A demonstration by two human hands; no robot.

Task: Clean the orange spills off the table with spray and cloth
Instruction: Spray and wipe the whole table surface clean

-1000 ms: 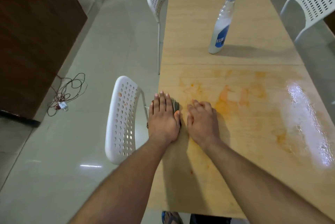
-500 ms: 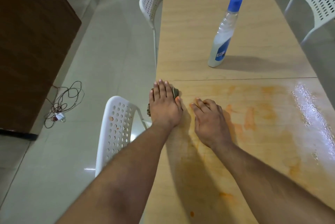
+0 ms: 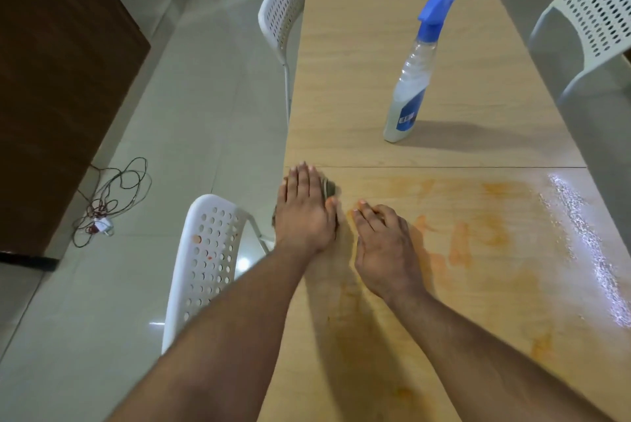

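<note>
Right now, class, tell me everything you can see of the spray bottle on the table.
The spray bottle stands upright on the far half of the wooden table, beyond the seam and the orange smears. It looks like clear plastic: a blue trigger head on top, a ribbed neck, a whitish lower body with a blue label whose text is too small to read. Only the table touches it; both hands are well short of it. It casts a shadow to the right.

Spray bottle (image 3: 408, 87) upright on far half of table (image 3: 358, 63), well apart from all edges; surface open around it. White chairs (image 3: 208, 261) flank left edge; another (image 3: 590, 22) at right edge.
</note>
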